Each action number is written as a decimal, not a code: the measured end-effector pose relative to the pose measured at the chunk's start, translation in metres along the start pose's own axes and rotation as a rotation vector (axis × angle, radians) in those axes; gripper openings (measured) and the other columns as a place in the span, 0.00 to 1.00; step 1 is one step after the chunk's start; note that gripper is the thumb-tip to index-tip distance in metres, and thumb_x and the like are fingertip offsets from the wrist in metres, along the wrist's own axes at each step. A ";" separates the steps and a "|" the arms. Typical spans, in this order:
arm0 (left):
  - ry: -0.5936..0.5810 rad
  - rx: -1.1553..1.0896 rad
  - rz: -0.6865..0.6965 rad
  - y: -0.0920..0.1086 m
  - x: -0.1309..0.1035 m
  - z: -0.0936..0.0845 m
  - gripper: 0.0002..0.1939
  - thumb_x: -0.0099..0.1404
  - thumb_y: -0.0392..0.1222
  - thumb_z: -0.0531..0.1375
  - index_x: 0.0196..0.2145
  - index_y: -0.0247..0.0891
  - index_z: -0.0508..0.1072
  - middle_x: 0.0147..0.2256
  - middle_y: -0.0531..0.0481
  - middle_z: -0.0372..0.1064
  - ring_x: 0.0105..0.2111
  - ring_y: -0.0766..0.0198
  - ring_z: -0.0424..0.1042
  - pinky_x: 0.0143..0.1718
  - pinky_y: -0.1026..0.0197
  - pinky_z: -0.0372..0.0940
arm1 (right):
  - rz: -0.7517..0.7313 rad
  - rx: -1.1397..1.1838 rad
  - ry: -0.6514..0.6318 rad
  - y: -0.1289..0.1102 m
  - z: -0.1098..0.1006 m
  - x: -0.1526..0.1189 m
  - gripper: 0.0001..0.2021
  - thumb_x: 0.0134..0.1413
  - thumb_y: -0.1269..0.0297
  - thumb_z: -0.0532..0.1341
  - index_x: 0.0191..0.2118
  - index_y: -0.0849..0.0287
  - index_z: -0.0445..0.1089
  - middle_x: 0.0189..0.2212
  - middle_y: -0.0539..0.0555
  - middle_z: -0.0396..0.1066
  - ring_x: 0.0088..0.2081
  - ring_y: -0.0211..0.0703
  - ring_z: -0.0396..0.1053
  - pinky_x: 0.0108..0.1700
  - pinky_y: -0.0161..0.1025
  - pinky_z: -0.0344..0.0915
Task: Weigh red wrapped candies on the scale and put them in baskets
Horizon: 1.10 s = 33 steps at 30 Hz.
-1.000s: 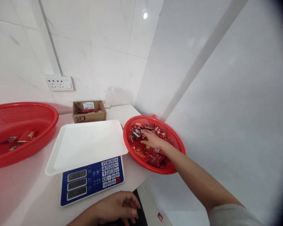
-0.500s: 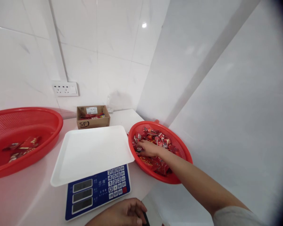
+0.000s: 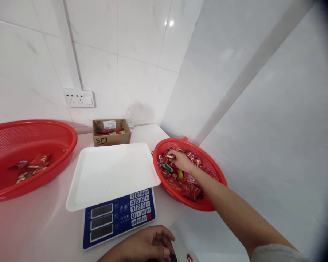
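My right hand (image 3: 180,161) reaches into the red basket (image 3: 221,178) on the right, its fingers closed on a small wrapped packet (image 3: 171,156). Many red packets (image 3: 191,191) lie around and below it, with a green and white one (image 3: 168,167) beside the hand. My left hand (image 3: 155,243) is at the bottom edge, in front of the blue scale (image 3: 120,218), its fingers curled around a dark object (image 3: 173,253) that is mostly hidden. The white tray (image 3: 113,174) of the scale holds nothing.
Another red basket (image 3: 71,145) with a few red packets stands at the left. Behind the tray is an open cardboard box (image 3: 112,139) with red packets inside. A socket panel (image 3: 79,98) is on the tiled wall, and a grey wall rises at the right.
My right hand has lifted slightly from among the packets and now pinches one. A green and white packet and a yellow one have come into sight. The view has shifted a little.
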<state>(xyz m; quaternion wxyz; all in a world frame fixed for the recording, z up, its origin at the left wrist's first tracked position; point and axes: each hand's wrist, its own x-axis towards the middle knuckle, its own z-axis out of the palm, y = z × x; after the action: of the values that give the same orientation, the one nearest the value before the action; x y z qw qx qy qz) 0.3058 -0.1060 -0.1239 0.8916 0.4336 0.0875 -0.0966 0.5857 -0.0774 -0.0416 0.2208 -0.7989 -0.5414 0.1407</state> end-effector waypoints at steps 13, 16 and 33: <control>-0.009 -0.029 -0.006 0.006 -0.002 0.004 0.29 0.43 0.48 0.72 0.42 0.34 0.71 0.35 0.48 0.70 0.31 0.65 0.70 0.36 0.59 0.60 | 0.124 0.681 -0.002 -0.057 -0.026 -0.022 0.20 0.50 0.44 0.59 0.30 0.58 0.69 0.22 0.51 0.72 0.24 0.39 0.69 0.27 0.36 0.67; -0.009 -0.035 -0.017 0.008 -0.003 0.006 0.32 0.40 0.50 0.73 0.42 0.34 0.71 0.33 0.49 0.69 0.31 0.66 0.69 0.37 0.58 0.60 | 0.068 0.701 -0.135 -0.084 -0.014 -0.019 0.22 0.50 0.42 0.58 0.31 0.60 0.71 0.25 0.53 0.73 0.24 0.37 0.69 0.27 0.35 0.67; -0.011 -0.031 -0.004 0.004 0.000 0.002 0.31 0.41 0.49 0.73 0.42 0.34 0.71 0.33 0.49 0.70 0.31 0.66 0.69 0.36 0.58 0.60 | 0.069 -0.107 -0.173 -0.030 -0.018 0.018 0.21 0.52 0.63 0.62 0.51 0.64 0.68 0.51 0.62 0.70 0.52 0.52 0.68 0.55 0.44 0.60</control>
<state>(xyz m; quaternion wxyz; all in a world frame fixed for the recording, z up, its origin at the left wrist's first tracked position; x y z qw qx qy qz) 0.3068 -0.1054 -0.1195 0.8985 0.4191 0.0850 -0.0995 0.5771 -0.0548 -0.0107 0.1255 -0.8125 -0.5375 0.1876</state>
